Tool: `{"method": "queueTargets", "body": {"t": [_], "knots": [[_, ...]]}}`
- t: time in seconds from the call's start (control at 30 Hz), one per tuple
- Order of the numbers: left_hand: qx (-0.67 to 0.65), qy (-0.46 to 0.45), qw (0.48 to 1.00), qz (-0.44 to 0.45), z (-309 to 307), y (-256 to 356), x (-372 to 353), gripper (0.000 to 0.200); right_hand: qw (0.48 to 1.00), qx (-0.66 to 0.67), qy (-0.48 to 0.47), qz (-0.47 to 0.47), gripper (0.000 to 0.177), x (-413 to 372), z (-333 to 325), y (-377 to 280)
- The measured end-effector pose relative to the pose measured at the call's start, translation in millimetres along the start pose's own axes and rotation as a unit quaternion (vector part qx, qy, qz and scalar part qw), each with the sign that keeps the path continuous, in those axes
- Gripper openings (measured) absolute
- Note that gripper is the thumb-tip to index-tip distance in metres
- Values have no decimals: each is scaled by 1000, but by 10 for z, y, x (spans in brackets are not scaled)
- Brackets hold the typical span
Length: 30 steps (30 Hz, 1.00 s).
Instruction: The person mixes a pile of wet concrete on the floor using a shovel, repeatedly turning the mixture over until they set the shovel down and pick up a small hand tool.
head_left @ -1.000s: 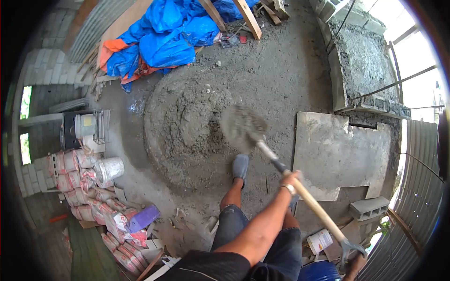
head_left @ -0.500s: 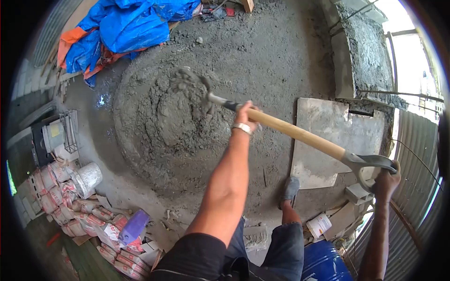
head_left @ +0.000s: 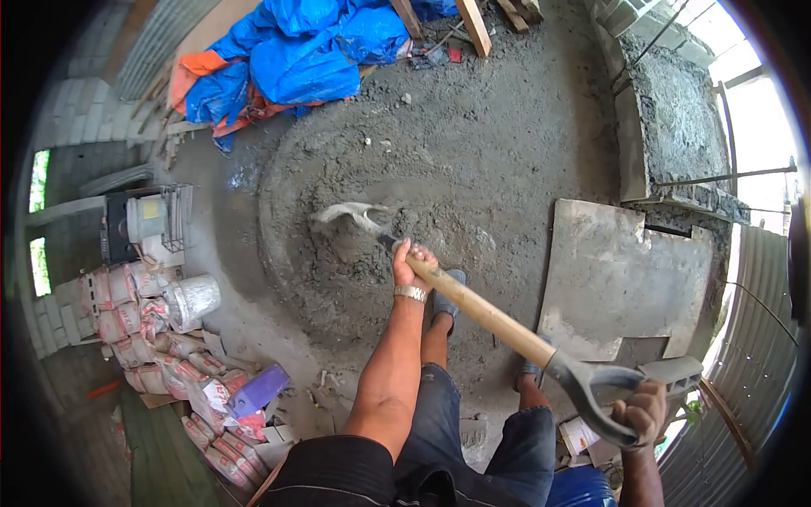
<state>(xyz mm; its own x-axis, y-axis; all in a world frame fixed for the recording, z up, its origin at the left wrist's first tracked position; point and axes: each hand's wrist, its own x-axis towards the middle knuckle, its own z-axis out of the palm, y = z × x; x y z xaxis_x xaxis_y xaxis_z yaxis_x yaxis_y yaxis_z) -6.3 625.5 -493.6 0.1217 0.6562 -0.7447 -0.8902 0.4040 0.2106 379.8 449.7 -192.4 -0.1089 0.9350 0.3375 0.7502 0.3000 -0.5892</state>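
- Shovel point(head_left: 494, 314) slants before you, blade point(head_left: 345, 210) at the grey mix point(head_left: 325, 287).
- Your left hand point(head_left: 413, 264) wraps its shaft point(head_left: 469, 299).
- Your right hand point(head_left: 642, 412) clasps its handle point(head_left: 579, 382).

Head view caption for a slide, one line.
Left hand grips the shovel's shaft, right hand its end handle, with the blade at the grey mix.

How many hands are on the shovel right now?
2. The left hand grips the wooden shaft toward the blade end; the right hand holds the D-shaped handle at the opposite end. No other hands show, and neither looks hidden.
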Motion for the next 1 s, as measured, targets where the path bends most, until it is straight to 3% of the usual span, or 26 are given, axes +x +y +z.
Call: {"method": "queueTargets", "body": {"t": [0.13, 0.2, 0.23, 0.27, 0.3, 0.37, 0.43, 0.6, 0.63, 0.67, 0.7, 0.73, 0.77, 0.8, 0.9, 0.93, 1.0], "knots": [[5, 58, 998, -17, -4, -349, -311, 28, 997, 18, 29, 67, 28, -504, -289, 193], [21, 83, 996, -17, 212, -638, -379, 27, 970, 30, 98, 220, 22, -652, -423, 339], [33, 108, 993, -18, 353, -797, -385, 27, 969, 31, 103, 221, 22, -753, -494, 432], [22, 112, 993, -30, 499, -979, -368, 25, 951, -35, 117, 285, 17, -905, -581, 532], [10, 118, 992, -44, 631, -1191, -359, 24, 923, -102, 127, 348, 13, -1086, -663, 614], [6, 112, 991, -67, 909, -1618, -297, 23, 877, -78, 178, 438, 9, -1628, -781, 761], [75, 77, 980, -170, 883, -2067, 7, 22, 733, -1, 281, 619, 13, -2146, -875, 800], [169, 101, 952, -233, 1261, -2941, 852, 21, 666, -115, 321, 663, 17, -1531, -861, 695], [165, 93, 953, -237, 1236, -3019, 1139, 20, 738, -157, 316, 576, 16, -1272, -786, 836], [180, 66, 951, -245, 1160, -2994, 1477, 21, 799, -198, 302, 481, 16, -992, -717, 974], [194, 38, 948, -249, 1111, -2898, 1786, 24, 776, -146, 287, 542, 17, -647, -635, 1071], [200, 42, 952, -228, 1169, -2650, 1959, 27, 803, -181, 249, 511, 18, -690, -649, 1431], [206, 46, 956, -205, 1278, -2229, 2010, 30, 784, -149, 202, 568, 17, -175, -468, 1464], [240, 37, 956, -165, 1326, -1747, 1995, 25, 798, -141, 185, 555, 15, 292, -146, 1455], [150, 90, 979, -106, 916, -532, 2319, 22, 832, -49, 165, 528, 16, 1211, 793, 1165], [104, 100, 986, -81, 688, -198, 2348, 21, 822, -26, 129, 554, 18, 1330, 957, 1152], [65, 97, 993, -28, 369, 359, 2147, 18, 868, -19, 112, 484, 18, 1522, 1283, 946]]}}
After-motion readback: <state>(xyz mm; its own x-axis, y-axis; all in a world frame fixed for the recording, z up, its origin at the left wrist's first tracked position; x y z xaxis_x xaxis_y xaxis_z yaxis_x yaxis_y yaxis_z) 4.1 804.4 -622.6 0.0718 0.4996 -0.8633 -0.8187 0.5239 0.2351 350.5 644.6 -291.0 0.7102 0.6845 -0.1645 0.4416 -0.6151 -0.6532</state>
